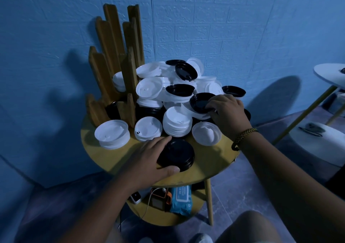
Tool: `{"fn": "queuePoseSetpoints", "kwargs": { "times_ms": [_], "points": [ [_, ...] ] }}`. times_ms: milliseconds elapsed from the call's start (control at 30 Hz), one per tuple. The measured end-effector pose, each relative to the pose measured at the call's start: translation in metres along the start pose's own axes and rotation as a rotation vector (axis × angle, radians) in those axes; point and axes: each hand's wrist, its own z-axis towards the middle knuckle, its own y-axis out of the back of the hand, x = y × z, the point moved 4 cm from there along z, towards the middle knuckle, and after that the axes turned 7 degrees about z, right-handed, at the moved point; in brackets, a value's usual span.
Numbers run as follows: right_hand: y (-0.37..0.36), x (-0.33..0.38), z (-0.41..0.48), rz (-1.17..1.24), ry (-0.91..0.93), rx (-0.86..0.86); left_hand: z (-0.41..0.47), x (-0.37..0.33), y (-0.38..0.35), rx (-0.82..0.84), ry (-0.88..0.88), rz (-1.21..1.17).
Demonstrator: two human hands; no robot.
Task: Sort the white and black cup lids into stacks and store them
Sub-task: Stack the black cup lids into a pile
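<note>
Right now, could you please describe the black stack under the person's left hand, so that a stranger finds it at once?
Start at the round yellow table against the blue wall. At its near edge, in front of the row of white lid stacks, lies the black lid stack, under the left hand. It is the only black stack standing alone, apart from the mixed heap.

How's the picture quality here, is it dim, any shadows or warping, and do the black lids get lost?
Head view: dim, with a blue cast; sharp enough, no glare. Hard shadows fall on the blue wall behind the wooden rack. Wide-angle bending curves the wall's seams and stretches both forearms. The black lid stack under the left hand loses detail; so does the black lid at the right hand.
</note>
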Motion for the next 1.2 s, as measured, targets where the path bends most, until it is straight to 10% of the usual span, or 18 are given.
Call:
{"fn": "queuePoseSetpoints", "kwargs": {
  "times_ms": [467, 700, 1067, 1200],
  "points": [
    [0.039, 0.013, -0.044, 0.424, 0.139, -0.186, -0.003, 0.000, 0.003, -0.023, 0.014, -0.069],
    [0.009, 0.048, -0.090, 1.116, -0.097, 0.172, -0.004, -0.004, 0.006, -0.016, -0.008, -0.048],
    [-0.029, 0.070, -0.086, 0.680, -0.114, -0.112, -0.006, -0.005, 0.007, -0.029, -0.063, 0.020],
    [-0.034, 0.066, -0.097, 0.672, -0.049, 0.074, -0.007, -0.006, 0.007, -0.044, -0.064, 0.023]
  ]
}}
